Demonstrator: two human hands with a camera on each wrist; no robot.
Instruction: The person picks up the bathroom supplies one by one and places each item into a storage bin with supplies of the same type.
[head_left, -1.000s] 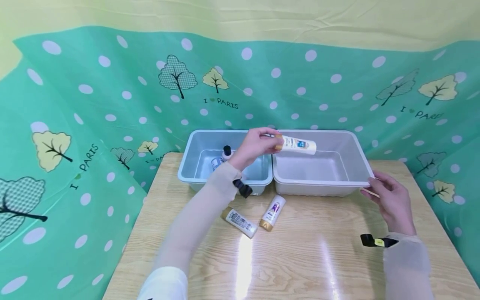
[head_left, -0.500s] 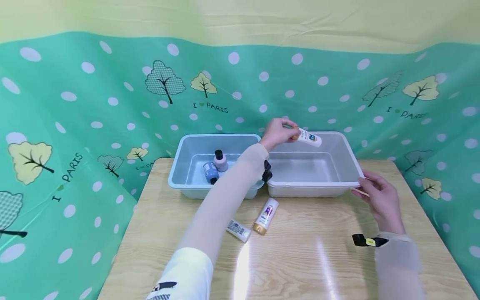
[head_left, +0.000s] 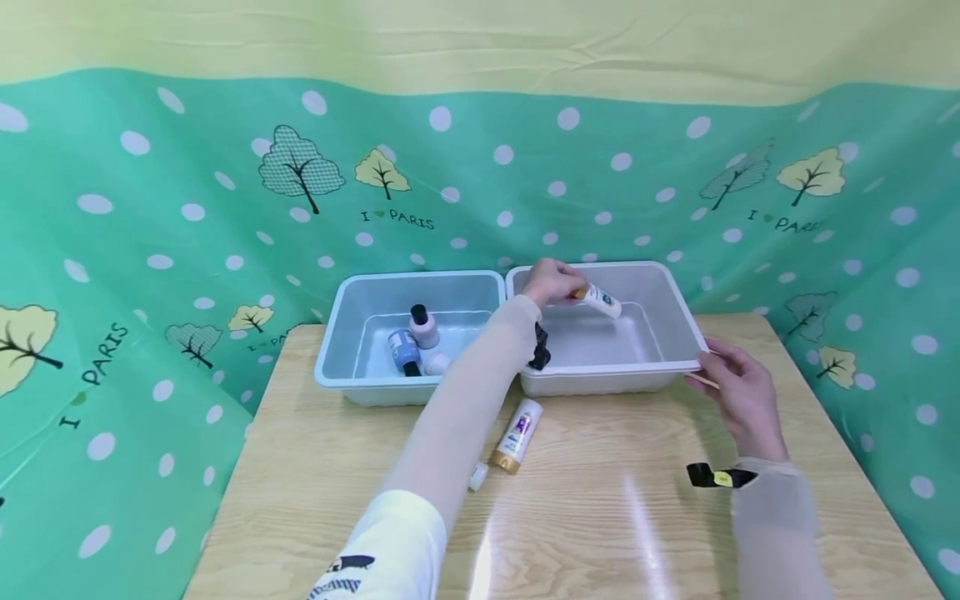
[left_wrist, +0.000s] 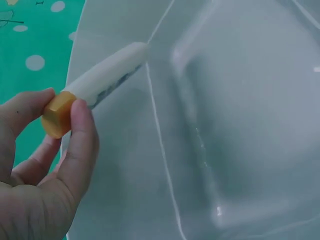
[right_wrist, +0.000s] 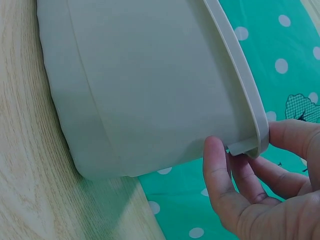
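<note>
My left hand [head_left: 553, 282] holds a white bottle [head_left: 602, 302] by its gold cap, inside the grey bin [head_left: 600, 382] near its back. In the left wrist view, thumb and fingertips pinch the cap while the white body [left_wrist: 107, 75] slants toward a corner of the bin. My right hand [head_left: 738, 392] grips the rim of that same bin at its front right corner. Seen from the right wrist, the thumb and fingers [right_wrist: 215, 155] are on either side of the rim [right_wrist: 250, 100].
Left of the grey bin stands a light blue bin [head_left: 382, 396]. In it lie a blue bottle [head_left: 401, 344], a pale bottle with a black cap [head_left: 425, 333] and a whitish item [head_left: 437, 363]. On the wooden table are a gold-capped white bottle [head_left: 521, 427] and another bottle [head_left: 477, 476], mostly behind my left arm.
My left hand has carried the white bottle rightward over the grey bin, then lowered it inside. My right hand keeps its grip on the corner. The head view has turned slightly rightward.
</note>
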